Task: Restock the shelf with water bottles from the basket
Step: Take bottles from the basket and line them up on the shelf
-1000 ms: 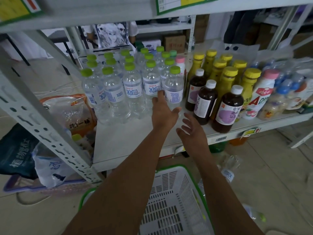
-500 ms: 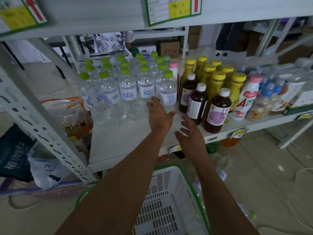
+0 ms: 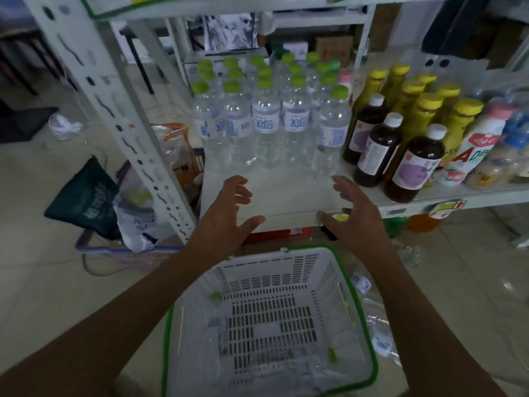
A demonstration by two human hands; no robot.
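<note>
I am drawing my left hand point(image 3: 229, 209) and right hand point(image 3: 353, 214) back from the water bottles point(image 3: 266, 121) toward the basket point(image 3: 369, 342) at bottom centre, grips apart and empty, probably fetching more.

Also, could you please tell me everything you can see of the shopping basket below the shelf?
The basket is white plastic with slotted walls and floor and a green rim. It stands upright on the tiled floor, just in front of the shelf, below the left hand and right hand, both open. Faint clear bottles with green caps seem to lie inside, though blur leaves that unsure. The left forearm crosses its left rim in view; contact cannot be told.
</note>
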